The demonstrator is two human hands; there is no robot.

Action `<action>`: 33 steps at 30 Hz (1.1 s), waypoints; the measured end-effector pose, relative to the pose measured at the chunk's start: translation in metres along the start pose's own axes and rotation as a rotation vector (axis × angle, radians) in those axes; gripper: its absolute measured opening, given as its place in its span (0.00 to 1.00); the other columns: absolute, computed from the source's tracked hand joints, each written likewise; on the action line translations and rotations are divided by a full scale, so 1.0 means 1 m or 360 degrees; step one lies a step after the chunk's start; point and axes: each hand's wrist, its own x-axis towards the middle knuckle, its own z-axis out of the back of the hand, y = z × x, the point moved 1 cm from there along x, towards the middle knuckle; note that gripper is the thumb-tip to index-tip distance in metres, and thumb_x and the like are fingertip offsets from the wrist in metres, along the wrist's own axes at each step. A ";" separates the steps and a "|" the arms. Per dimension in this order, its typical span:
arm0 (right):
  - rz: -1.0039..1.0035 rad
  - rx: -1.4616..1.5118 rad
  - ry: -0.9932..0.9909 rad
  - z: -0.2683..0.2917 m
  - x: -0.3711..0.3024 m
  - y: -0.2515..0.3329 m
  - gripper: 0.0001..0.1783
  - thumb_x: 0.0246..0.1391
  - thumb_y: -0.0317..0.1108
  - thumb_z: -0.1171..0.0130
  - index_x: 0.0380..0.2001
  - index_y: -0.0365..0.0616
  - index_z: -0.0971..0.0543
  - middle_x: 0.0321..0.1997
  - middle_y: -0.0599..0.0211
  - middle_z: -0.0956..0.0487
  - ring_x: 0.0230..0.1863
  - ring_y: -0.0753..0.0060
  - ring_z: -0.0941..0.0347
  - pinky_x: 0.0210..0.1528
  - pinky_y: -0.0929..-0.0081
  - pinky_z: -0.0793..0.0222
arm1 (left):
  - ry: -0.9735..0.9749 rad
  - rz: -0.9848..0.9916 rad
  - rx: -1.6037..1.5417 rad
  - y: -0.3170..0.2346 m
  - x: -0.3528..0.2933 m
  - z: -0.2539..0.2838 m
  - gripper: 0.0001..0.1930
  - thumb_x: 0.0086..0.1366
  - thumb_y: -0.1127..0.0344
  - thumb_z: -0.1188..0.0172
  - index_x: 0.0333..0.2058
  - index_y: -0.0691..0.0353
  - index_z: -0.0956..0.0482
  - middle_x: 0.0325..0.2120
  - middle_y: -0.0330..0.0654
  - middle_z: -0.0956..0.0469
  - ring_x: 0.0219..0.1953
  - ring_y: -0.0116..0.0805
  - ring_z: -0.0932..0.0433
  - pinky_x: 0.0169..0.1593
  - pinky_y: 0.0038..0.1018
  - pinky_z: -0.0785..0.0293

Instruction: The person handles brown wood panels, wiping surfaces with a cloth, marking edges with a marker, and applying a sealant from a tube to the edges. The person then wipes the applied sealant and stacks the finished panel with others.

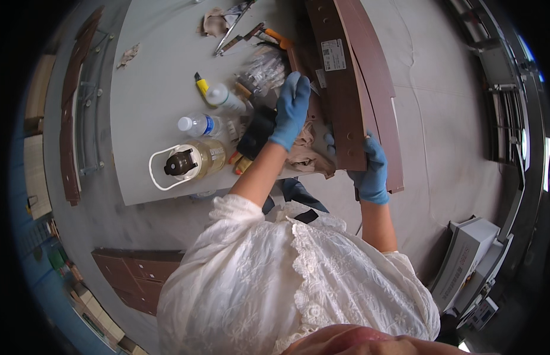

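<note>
Beside the table, the right hand grips a brown panel.

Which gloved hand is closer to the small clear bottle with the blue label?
The left. The left hand is to the right of the bottle, apart from it; the right hand is farther right, gripping the near end of a brown panel.

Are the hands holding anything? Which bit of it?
The right hand holds the brown board by its near end. I can't tell whether the left hand holds anything.
</note>
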 end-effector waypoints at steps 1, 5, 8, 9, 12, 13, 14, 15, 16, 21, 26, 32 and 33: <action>-0.0048 0.0125 0.0028 0.000 0.001 -0.004 0.33 0.69 0.43 0.50 0.71 0.35 0.35 0.66 0.49 0.24 0.63 0.55 0.22 0.62 0.62 0.23 | 0.0016 0.0028 -0.0434 -0.011 -0.016 0.001 0.35 0.73 0.44 0.39 0.66 0.65 0.31 0.61 0.50 0.23 0.60 0.46 0.21 0.62 0.37 0.24; -0.0343 0.0448 0.0063 -0.008 -0.001 -0.032 0.35 0.68 0.47 0.47 0.72 0.40 0.35 0.66 0.54 0.24 0.61 0.60 0.21 0.60 0.63 0.22 | 0.0314 -0.0360 -0.0420 -0.061 -0.078 -0.001 0.50 0.66 0.54 0.29 0.73 0.72 0.53 0.62 0.54 0.30 0.60 0.42 0.25 0.61 0.36 0.24; -0.0310 0.0024 0.0077 -0.021 -0.010 -0.044 0.39 0.66 0.52 0.44 0.73 0.40 0.35 0.64 0.59 0.22 0.59 0.64 0.21 0.59 0.66 0.23 | -0.0030 -0.0797 0.0254 -0.097 -0.102 0.019 0.56 0.64 0.58 0.25 0.75 0.74 0.59 0.62 0.58 0.31 0.60 0.45 0.24 0.60 0.37 0.23; -0.0305 -0.0020 0.0123 -0.028 -0.012 -0.047 0.41 0.65 0.53 0.43 0.72 0.40 0.35 0.64 0.59 0.22 0.59 0.64 0.21 0.59 0.67 0.23 | -0.0069 -0.0884 0.0309 -0.108 -0.108 0.028 0.56 0.64 0.58 0.26 0.75 0.73 0.59 0.62 0.58 0.31 0.59 0.46 0.24 0.60 0.37 0.23; -0.0334 -0.0266 0.0426 -0.057 -0.022 -0.053 0.44 0.61 0.56 0.41 0.70 0.34 0.32 0.61 0.57 0.20 0.58 0.66 0.21 0.59 0.70 0.24 | -0.0155 -0.0827 0.0143 -0.139 -0.135 0.067 0.56 0.64 0.59 0.26 0.75 0.73 0.60 0.62 0.58 0.32 0.58 0.46 0.24 0.60 0.36 0.23; -0.0356 -0.0329 0.0568 -0.069 -0.026 -0.057 0.43 0.60 0.55 0.41 0.69 0.33 0.31 0.60 0.57 0.20 0.58 0.66 0.22 0.59 0.70 0.25 | -0.0188 -0.0787 0.0027 -0.149 -0.145 0.084 0.57 0.64 0.59 0.26 0.75 0.73 0.61 0.63 0.58 0.32 0.58 0.46 0.24 0.60 0.36 0.23; -0.0452 -0.0341 0.0674 -0.083 -0.030 -0.064 0.42 0.60 0.54 0.40 0.68 0.32 0.30 0.59 0.57 0.19 0.59 0.66 0.22 0.60 0.70 0.26 | -0.0309 -0.0916 -0.0001 -0.160 -0.157 0.101 0.46 0.69 0.54 0.31 0.71 0.75 0.48 0.58 0.57 0.27 0.53 0.40 0.20 0.54 0.34 0.19; -0.0564 -0.0353 0.0802 -0.097 -0.033 -0.070 0.40 0.60 0.52 0.40 0.67 0.32 0.29 0.59 0.57 0.19 0.60 0.65 0.22 0.61 0.70 0.27 | -0.0333 -0.0760 -0.0369 -0.169 -0.165 0.125 0.40 0.71 0.49 0.35 0.67 0.72 0.41 0.52 0.54 0.23 0.48 0.40 0.18 0.52 0.34 0.18; -0.0681 -0.0366 0.0928 -0.114 -0.041 -0.081 0.39 0.61 0.50 0.40 0.66 0.31 0.28 0.59 0.56 0.19 0.60 0.65 0.22 0.61 0.69 0.27 | -0.0355 -0.0616 -0.0745 -0.179 -0.175 0.159 0.35 0.72 0.44 0.39 0.62 0.69 0.33 0.45 0.50 0.20 0.44 0.40 0.16 0.49 0.33 0.16; 0.0636 -0.1607 0.1590 -0.209 -0.101 -0.170 0.25 0.52 0.29 0.37 0.54 0.34 0.20 0.60 0.42 0.20 0.58 0.48 0.20 0.61 0.62 0.27 | -0.0843 -0.0840 -0.0985 -0.203 -0.284 0.332 0.53 0.66 0.23 0.47 0.69 0.69 0.39 0.63 0.61 0.28 0.63 0.53 0.24 0.68 0.49 0.27; 0.1325 -0.2112 0.2013 -0.286 -0.191 -0.278 0.31 0.43 0.30 0.32 0.56 0.46 0.22 0.63 0.40 0.26 0.52 0.38 0.23 0.53 0.52 0.26 | -0.0966 -0.1183 -0.1230 -0.169 -0.439 0.468 0.68 0.54 0.15 0.43 0.74 0.68 0.51 0.74 0.61 0.48 0.76 0.59 0.46 0.78 0.55 0.47; 0.1152 -0.1980 0.2490 -0.352 -0.291 -0.380 0.33 0.51 0.40 0.33 0.60 0.41 0.26 0.68 0.38 0.30 0.61 0.34 0.27 0.60 0.49 0.29 | -0.0477 -0.1626 -0.1562 -0.125 -0.590 0.588 0.57 0.56 0.16 0.43 0.68 0.62 0.34 0.51 0.48 0.22 0.51 0.41 0.24 0.60 0.40 0.26; 0.1216 -0.1960 0.2580 -0.368 -0.301 -0.394 0.34 0.54 0.45 0.35 0.61 0.40 0.26 0.69 0.37 0.31 0.64 0.32 0.29 0.62 0.48 0.31 | -0.0732 -0.1546 -0.1542 -0.121 -0.608 0.595 0.54 0.59 0.17 0.47 0.67 0.60 0.32 0.48 0.46 0.21 0.48 0.39 0.24 0.59 0.40 0.25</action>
